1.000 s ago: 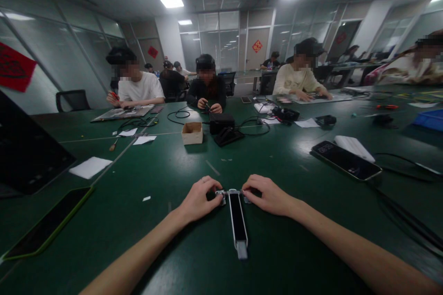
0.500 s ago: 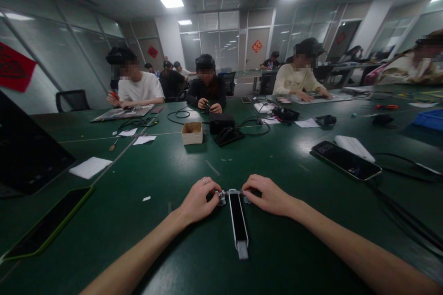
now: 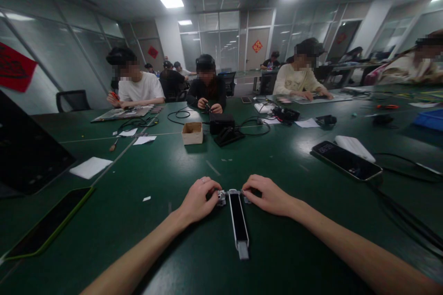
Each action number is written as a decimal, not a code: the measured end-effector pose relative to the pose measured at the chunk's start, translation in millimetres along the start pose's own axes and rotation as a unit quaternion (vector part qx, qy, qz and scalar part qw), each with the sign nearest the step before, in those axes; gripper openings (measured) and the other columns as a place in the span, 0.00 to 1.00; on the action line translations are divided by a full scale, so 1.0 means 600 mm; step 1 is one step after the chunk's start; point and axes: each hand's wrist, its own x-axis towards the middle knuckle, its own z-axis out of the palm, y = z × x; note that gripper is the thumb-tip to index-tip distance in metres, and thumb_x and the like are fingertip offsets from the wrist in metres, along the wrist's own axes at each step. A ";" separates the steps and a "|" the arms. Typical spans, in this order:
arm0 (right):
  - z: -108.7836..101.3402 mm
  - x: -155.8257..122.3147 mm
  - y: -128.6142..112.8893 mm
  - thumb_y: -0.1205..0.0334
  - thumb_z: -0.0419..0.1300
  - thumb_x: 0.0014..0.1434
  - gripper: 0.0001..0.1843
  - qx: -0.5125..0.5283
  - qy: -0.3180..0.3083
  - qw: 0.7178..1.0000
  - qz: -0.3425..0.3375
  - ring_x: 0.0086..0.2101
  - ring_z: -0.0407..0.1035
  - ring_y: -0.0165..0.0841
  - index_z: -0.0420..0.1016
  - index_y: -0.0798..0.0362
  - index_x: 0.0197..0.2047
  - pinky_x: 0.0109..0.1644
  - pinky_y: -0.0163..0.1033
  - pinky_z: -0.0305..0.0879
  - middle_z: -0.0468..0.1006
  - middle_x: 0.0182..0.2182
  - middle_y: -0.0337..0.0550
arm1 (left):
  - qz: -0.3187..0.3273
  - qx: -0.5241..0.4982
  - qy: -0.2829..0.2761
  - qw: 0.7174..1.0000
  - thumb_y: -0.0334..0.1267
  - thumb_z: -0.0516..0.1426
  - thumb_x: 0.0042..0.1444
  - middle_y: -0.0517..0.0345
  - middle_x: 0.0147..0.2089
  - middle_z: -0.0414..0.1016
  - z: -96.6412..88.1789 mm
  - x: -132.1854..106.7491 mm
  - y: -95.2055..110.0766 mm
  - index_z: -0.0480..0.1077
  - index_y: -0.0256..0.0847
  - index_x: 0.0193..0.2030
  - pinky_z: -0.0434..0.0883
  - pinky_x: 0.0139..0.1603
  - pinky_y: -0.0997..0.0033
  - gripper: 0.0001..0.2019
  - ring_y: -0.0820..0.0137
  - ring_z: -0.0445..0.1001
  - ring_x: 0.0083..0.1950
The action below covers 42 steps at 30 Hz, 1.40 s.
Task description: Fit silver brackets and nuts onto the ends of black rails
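Observation:
A long, narrow device with a black face and a pale frame [image 3: 238, 221] lies on the green table, its silver end tab [image 3: 243, 250] towards me. Small metal fittings flank its far end. My left hand [image 3: 200, 200] is closed, thumb and fingers pinching the left metal fitting [image 3: 222, 198]. On the other side, my right hand [image 3: 265, 196] pinches the right metal fitting [image 3: 247, 199], which the fingertips partly cover. Both wrists are low over the table. Exactly how the fittings join the device is too small to tell.
A phone [image 3: 346, 160] and a white block [image 3: 355, 147] lie to the right beside black cables. Further off stand a small open box [image 3: 192, 134] and a black device [image 3: 221, 123]. A green-edged tablet [image 3: 51, 221] lies left. Several people sit across the table.
Almost nothing differs. The fingers of my left hand have shifted very slightly at the left metal fitting; my right hand and the device stay in place.

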 end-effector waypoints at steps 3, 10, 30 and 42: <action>-0.001 -0.001 -0.002 0.62 0.54 0.63 0.08 0.003 -0.004 1.000 0.007 0.34 0.67 0.31 0.74 0.54 0.39 0.38 0.38 0.65 0.73 0.34 0.42 | 0.005 0.003 -0.013 1.000 0.27 0.51 0.55 0.57 0.30 0.70 -0.001 -0.001 0.000 0.72 0.37 0.34 0.65 0.36 0.69 0.08 0.69 0.68 0.33; -0.001 -0.001 -0.006 0.61 0.54 0.62 0.09 -0.016 0.019 1.000 0.016 0.36 0.67 0.34 0.73 0.54 0.43 0.40 0.40 0.66 0.73 0.35 0.44 | 0.023 -0.024 0.019 0.999 0.28 0.50 0.54 0.57 0.29 0.71 -0.006 -0.003 0.005 0.71 0.38 0.33 0.65 0.36 0.70 0.09 0.70 0.68 0.32; -0.037 0.003 0.050 0.67 0.56 0.56 0.09 -0.077 0.017 0.997 0.026 0.48 0.62 0.40 0.75 0.50 0.40 0.53 0.50 0.63 0.70 0.46 0.46 | -0.011 -0.011 0.014 1.000 0.28 0.51 0.55 0.58 0.31 0.71 0.001 -0.004 -0.011 0.71 0.39 0.36 0.66 0.37 0.70 0.08 0.70 0.68 0.34; -0.138 -0.048 0.264 0.68 0.51 0.57 0.19 -0.310 0.140 0.876 0.341 0.51 0.61 0.46 0.71 0.53 0.51 0.52 0.47 0.61 0.63 0.50 0.53 | 0.009 -0.022 -0.019 1.000 0.27 0.51 0.56 0.57 0.34 0.72 0.000 -0.006 -0.013 0.71 0.38 0.36 0.67 0.39 0.69 0.08 0.69 0.70 0.36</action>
